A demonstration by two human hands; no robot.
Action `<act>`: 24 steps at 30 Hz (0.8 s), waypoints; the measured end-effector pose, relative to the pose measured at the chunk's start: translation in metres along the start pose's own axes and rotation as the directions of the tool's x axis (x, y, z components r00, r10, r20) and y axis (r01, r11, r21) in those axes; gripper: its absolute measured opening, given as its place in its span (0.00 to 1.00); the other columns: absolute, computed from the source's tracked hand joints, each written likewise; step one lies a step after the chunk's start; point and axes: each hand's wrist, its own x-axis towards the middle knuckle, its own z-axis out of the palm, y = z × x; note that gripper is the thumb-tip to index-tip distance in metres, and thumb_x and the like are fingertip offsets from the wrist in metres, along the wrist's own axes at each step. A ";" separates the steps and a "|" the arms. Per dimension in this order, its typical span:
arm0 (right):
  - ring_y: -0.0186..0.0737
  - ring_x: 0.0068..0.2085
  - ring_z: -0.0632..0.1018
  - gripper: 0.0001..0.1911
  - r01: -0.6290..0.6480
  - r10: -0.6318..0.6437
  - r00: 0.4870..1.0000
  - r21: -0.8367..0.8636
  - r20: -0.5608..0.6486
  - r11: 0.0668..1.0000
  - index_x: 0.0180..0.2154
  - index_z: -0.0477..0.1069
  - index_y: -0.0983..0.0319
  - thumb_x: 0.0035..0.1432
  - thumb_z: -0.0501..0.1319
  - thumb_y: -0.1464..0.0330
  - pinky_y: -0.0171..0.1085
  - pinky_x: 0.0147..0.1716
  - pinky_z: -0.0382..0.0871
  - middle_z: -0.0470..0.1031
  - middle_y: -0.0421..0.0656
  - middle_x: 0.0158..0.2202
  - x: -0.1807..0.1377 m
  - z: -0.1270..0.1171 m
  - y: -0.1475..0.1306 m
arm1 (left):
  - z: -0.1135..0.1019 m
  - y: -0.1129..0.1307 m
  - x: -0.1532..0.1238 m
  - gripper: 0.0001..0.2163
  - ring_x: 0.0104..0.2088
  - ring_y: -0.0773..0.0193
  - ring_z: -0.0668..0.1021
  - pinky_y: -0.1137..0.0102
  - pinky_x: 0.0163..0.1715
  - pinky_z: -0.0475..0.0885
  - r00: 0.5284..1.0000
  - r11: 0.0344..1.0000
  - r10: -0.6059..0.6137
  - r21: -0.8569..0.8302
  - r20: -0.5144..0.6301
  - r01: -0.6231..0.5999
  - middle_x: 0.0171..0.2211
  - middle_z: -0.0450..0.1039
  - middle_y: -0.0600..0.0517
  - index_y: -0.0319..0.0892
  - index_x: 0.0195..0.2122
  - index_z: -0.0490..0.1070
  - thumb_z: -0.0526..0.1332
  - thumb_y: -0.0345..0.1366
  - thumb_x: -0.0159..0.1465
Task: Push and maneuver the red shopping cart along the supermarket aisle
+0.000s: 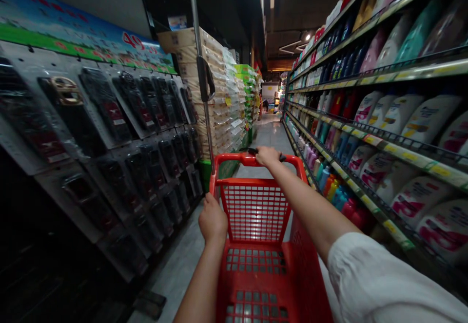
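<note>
A red plastic shopping basket (256, 280) with grid walls fills the lower middle of the head view, and no goods show inside it. My left hand (213, 219) is closed on the basket's left rim. Reaching across, my right hand (267, 155) is closed over the far rim, where a black handle (250, 150) lies; its fingertips are hidden. A metal pole (195, 16) with a black grip (205, 78) rises from the basket's far left corner, tilted slightly left.
Packaged belts (106, 101) hang on a rack at left. Stacked cartons (210, 113) line the aisle beyond it. Shelves of shampoo bottles (417, 118) run along the right, close to my right arm. A grey tiled floor (268, 130) stretches ahead between them.
</note>
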 end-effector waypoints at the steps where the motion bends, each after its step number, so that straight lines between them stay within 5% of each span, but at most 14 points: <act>1: 0.58 0.53 0.74 0.19 0.019 -0.020 1.000 -0.009 -0.009 1.000 0.49 0.73 0.52 0.60 0.51 0.65 0.61 0.49 0.64 0.76 0.49 0.51 0.000 0.001 -0.008 | 0.001 -0.001 0.000 0.15 0.38 0.54 0.82 0.66 0.31 0.72 1.000 1.000 0.001 -0.006 -0.005 -0.001 0.43 0.76 0.39 0.34 0.49 0.63 0.42 0.23 0.67; 13: 0.48 0.50 0.77 0.18 0.370 -0.381 0.922 -0.137 -0.068 0.919 0.48 0.74 0.55 0.63 0.49 0.71 0.48 0.47 0.66 0.78 0.48 0.50 -0.002 0.033 -0.103 | 0.006 -0.002 0.000 0.15 0.37 0.57 0.82 0.69 0.29 0.72 0.999 0.999 -0.032 -0.005 -0.035 0.032 0.42 0.77 0.40 0.35 0.51 0.64 0.45 0.23 0.67; 24: 0.44 0.64 0.65 0.29 0.698 -0.700 0.713 -0.055 -0.035 0.714 0.61 0.64 0.55 0.60 0.50 0.79 0.41 0.61 0.61 0.64 0.40 0.64 -0.012 0.051 -0.099 | 0.006 0.001 -0.002 0.15 0.38 0.57 0.82 0.69 0.30 0.73 0.998 0.999 -0.050 -0.013 -0.033 0.050 0.42 0.77 0.41 0.35 0.50 0.64 0.43 0.22 0.67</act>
